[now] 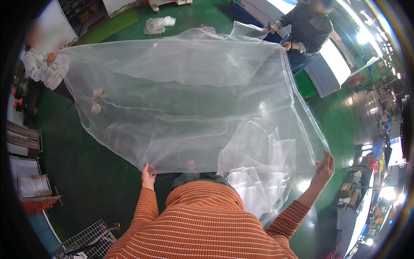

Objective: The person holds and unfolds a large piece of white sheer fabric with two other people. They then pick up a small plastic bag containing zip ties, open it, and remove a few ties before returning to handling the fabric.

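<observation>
A large sheer white mesh fabric is spread out in the air in front of me, see-through enough to show the green floor. My left hand pinches its near edge left of my body. Out to the right, my right hand grips the near right corner, where the frayed side edge ends. Two co-workers hold the far side: one person's hand is at the far left corner, another's hand at the far right. A folded, bunched part of the mesh hangs low beside my right leg.
A crumpled clear plastic heap lies on the green floor beyond the fabric. White-topped tables stand behind the right-hand person. A wire rack is at the lower left, shelving along the left, and a cluttered bench at the right.
</observation>
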A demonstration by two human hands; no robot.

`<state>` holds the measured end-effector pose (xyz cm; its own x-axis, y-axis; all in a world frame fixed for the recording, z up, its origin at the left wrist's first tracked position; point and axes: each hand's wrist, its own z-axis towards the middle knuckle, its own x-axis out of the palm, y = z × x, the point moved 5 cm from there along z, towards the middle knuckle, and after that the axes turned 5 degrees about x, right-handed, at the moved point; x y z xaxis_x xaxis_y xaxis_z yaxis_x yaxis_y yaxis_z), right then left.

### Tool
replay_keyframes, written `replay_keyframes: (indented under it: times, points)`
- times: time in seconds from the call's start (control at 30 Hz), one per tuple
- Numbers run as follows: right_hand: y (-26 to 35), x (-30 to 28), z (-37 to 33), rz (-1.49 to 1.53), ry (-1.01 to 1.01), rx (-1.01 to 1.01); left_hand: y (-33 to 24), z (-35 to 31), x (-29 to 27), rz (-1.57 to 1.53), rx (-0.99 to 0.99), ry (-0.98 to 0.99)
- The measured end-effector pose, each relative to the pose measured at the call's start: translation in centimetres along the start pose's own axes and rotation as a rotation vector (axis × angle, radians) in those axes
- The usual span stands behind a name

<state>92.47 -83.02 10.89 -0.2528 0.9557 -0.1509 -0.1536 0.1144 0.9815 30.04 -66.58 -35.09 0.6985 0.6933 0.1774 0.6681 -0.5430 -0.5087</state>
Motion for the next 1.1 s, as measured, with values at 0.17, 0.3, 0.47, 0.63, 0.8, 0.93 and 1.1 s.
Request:
replay_keyframes:
  times: [0.17,0.3,0.47,0.63,0.8,0.93,1.1]
  points:
    - [-0.5,-0.4,0.1,0.011,0.007,-0.014,0.0,0.3,0.9,0.01,0.011,0.045]
    - [-0.5,-0.4,0.0,0.02,-0.013,-0.009,0.0,0.2,1.9,0.012,0.018,0.047]
    - [-0.4,-0.1,0.2,0.069,0.004,-0.023,0.1,-0.7,3.2,0.036,0.02,0.037]
    - [0.3,1.0,0.3,0.108,0.021,-0.029,0.7,-0.6,3.6,0.035,0.022,0.053]
    - [0.6,1.3,0.6,0.143,0.008,-0.041,1.3,0.6,3.0,0.029,0.013,0.045]
    - [0.6,1.5,0.9,0.136,0.026,-0.028,1.1,0.6,2.7,0.02,0.033,0.028]
    - [0.6,1.4,1.1,0.133,0.016,-0.026,0.7,1.9,1.7,0.016,0.05,0.039]
